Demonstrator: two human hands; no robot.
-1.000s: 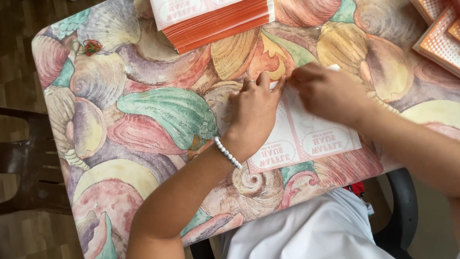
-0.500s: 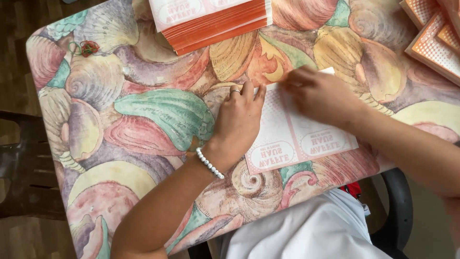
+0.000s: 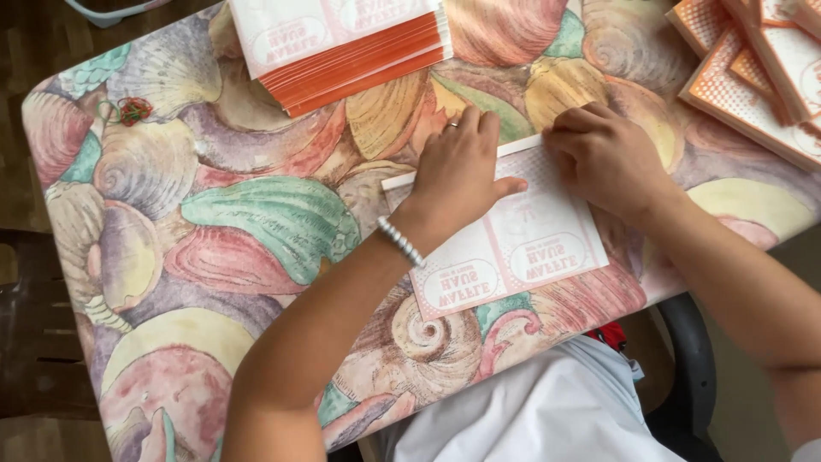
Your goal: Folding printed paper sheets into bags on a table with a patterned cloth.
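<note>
— What takes up most of the view?

— A table (image 3: 256, 222) covered in a cloth printed with big seashells in pink, green, purple and yellow. At its left edge stands a dark wooden chair (image 3: 34, 342), and the person's white garment (image 3: 547, 419) shows at the near edge.

— And on the table?

— At the far edge, a thick stack of flat white cards with orange edges (image 3: 342, 43). At the far right, a loose pile of orange-and-white patterned folded boxes (image 3: 753, 77). In front of the person, near the near edge, lies a flat white cardboard sheet with pale orange print (image 3: 522, 248), its far edge towards the stack.

— What are the hands doing?

— The left hand (image 3: 462, 171) lies palm down on the sheet's far left part, fingers held together and flat, thumb stretched out to the right. There is a ring on one finger and a white beaded bracelet (image 3: 400, 241) on the wrist. The right hand (image 3: 603, 158) sits at the sheet's far right corner, fingers curled under; whether they pinch the sheet's edge I cannot tell.

— Anything smaller?

— A little tangle of red and green rubber bands (image 3: 130, 109) near the table's far left corner, well apart from both hands.
</note>
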